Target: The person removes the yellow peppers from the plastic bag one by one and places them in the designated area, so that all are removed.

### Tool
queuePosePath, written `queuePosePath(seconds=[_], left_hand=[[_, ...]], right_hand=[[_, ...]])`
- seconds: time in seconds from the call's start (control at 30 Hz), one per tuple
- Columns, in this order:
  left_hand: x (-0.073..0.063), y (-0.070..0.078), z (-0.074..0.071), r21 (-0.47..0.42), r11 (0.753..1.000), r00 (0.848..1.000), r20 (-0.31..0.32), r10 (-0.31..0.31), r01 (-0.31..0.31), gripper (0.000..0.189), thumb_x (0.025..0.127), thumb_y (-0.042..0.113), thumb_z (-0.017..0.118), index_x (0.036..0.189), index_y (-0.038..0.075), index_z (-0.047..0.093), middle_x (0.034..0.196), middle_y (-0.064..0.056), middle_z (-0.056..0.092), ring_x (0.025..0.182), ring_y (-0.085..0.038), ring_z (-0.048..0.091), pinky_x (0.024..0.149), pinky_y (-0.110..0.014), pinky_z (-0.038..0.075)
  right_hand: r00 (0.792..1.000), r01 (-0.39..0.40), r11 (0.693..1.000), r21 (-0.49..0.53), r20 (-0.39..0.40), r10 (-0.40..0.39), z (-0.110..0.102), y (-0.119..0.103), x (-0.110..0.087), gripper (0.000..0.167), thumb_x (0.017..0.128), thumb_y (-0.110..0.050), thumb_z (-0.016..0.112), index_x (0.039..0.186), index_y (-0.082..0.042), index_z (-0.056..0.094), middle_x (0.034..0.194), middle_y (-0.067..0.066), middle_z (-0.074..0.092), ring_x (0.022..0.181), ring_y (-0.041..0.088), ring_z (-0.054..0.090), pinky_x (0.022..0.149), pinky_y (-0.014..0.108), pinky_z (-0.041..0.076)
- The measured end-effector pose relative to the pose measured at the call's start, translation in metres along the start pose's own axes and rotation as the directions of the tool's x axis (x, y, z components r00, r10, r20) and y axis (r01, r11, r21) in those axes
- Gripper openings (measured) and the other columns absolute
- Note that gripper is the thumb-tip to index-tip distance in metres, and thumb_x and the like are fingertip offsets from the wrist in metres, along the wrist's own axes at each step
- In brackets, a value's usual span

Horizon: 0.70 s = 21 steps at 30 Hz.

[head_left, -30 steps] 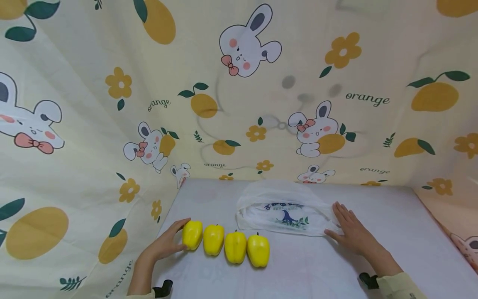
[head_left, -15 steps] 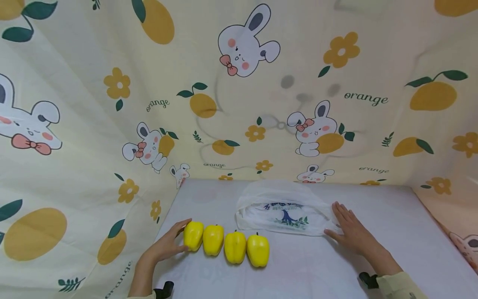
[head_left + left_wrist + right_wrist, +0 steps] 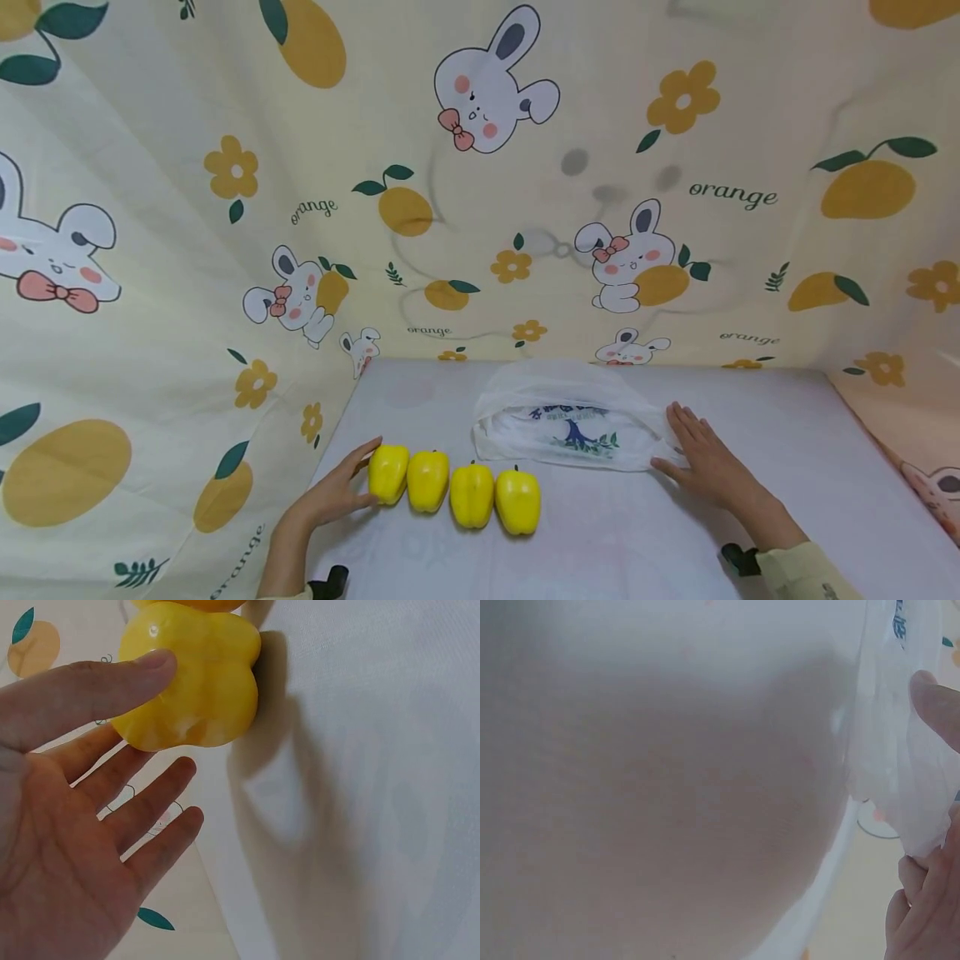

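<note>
Several yellow bell peppers stand in a slanting row on the table in the head view. My left hand [image 3: 333, 490] holds the leftmost bell pepper [image 3: 388, 474] between thumb and index finger at its two ends; the left wrist view has the thumb [image 3: 154, 675] on the pepper's side and the outer fingers extended off it. Beside it come a second pepper [image 3: 428, 482], a third [image 3: 472, 496] and a rightmost one [image 3: 518, 502]. My right hand [image 3: 708, 458], fingers stretched out, rests at the right end of a white plastic bag [image 3: 540, 442] printed with a blue-green tree.
A white-covered table [image 3: 600, 542] carries everything. A cream curtain [image 3: 480, 208] printed with rabbits and oranges rises behind it and along both sides. Black wrist straps [image 3: 741, 562] show near both sleeves.
My left hand has nudged the leftmost bell pepper slightly right, up against its neighbour. The right hand and the bag have stayed put, while the head view has shifted a little.
</note>
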<state>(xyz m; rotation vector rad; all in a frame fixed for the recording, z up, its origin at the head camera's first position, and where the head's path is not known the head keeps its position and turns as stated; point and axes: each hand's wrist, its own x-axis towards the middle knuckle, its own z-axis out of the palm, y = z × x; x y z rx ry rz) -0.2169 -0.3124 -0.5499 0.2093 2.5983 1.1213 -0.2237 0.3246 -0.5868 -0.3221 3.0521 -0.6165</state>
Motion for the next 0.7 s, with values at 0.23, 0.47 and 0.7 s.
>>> queuePosePath(seconds=[0.23,0.47,0.7], left_hand=[[-0.003,-0.004,-0.003,0.004,1.0,1.0,0.015,-0.004,0.004,0.102,0.087,0.02,0.091,0.169,0.013,0.032,0.172,-0.019,0.034,0.154,-0.048,0.037,0.123,-0.073,0.029],[-0.002,0.004,-0.006,0.06,0.997,0.999,-0.024,-0.04,0.042,0.089,0.097,0.044,0.079,0.168,0.013,0.035,0.172,-0.021,0.034,0.156,-0.05,0.032,0.123,-0.074,0.026],[0.0,0.027,-0.004,0.179,0.983,0.986,-0.149,0.069,-0.042,0.077,0.104,0.044,0.07,0.166,0.011,0.038,0.173,-0.019,0.033,0.16,-0.046,0.026,0.128,-0.069,0.021]], right_hand=[[0.999,0.028,0.999,0.025,-0.016,-0.028,-0.004,-0.002,-0.003,0.11,0.098,-0.052,0.075,0.169,0.006,0.014,0.175,0.031,0.013,0.16,0.052,0.011,0.134,0.055,-0.004],[0.999,0.04,0.999,0.012,-0.037,-0.04,-0.006,-0.005,-0.005,0.108,0.1,-0.053,0.073,0.17,0.004,0.012,0.175,0.03,0.012,0.161,0.053,0.009,0.132,0.054,-0.013],[0.997,0.04,0.999,-0.03,-0.064,-0.041,-0.011,-0.018,-0.012,0.104,0.101,-0.051,0.072,0.173,-0.007,0.012,0.178,0.025,0.009,0.163,0.05,0.004,0.13,0.06,-0.015]])
